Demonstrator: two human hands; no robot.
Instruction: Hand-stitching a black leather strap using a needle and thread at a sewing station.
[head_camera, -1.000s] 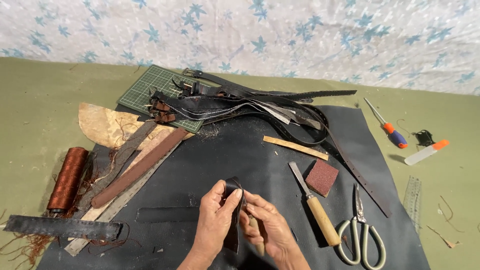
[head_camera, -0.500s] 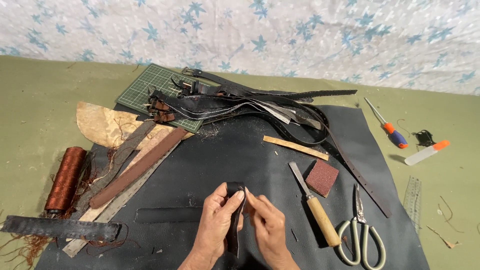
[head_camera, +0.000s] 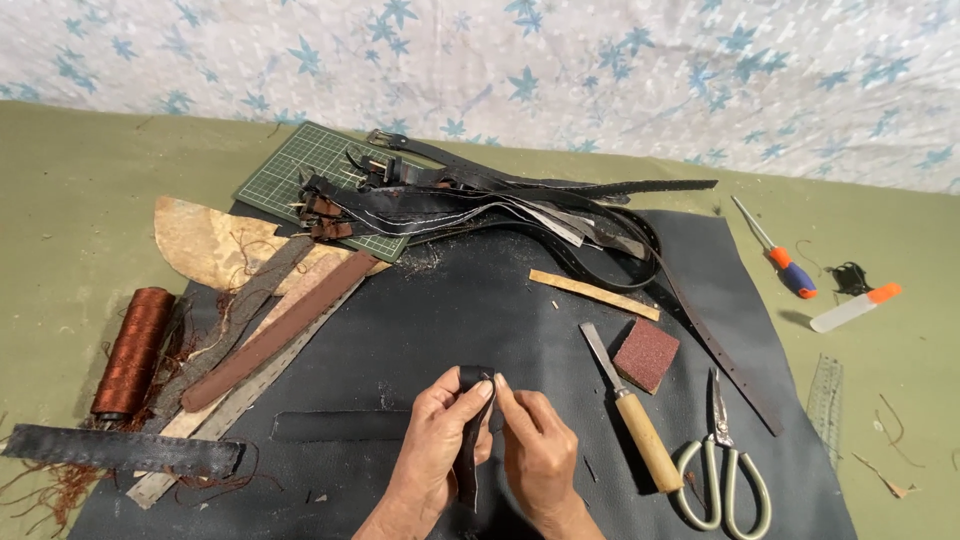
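A narrow black leather strap (head_camera: 468, 450) is pinched between both hands low in the middle of the view, over a large black leather sheet (head_camera: 480, 310). My left hand (head_camera: 432, 455) grips its folded top end with thumb and forefinger. My right hand (head_camera: 538, 450) presses on the same end from the right, fingertips meeting the left hand's. The strap hangs down between the hands, and its lower end is hidden by them.
Right of the hands lie a wooden-handled chisel (head_camera: 632, 410), a reddish sanding block (head_camera: 645, 354), scissors (head_camera: 722, 465) and a wooden stick (head_camera: 594, 294). Black belts (head_camera: 480, 200) are piled on a green cutting mat (head_camera: 300, 180). A brown thread spool (head_camera: 132, 350), brown strips, a screwdriver (head_camera: 775, 250) and a knife (head_camera: 855, 307) lie around.
Both hands have shifted slightly on the strap; the right hand's fingers have moved up to meet the left hand at its top end. Nothing else has moved.
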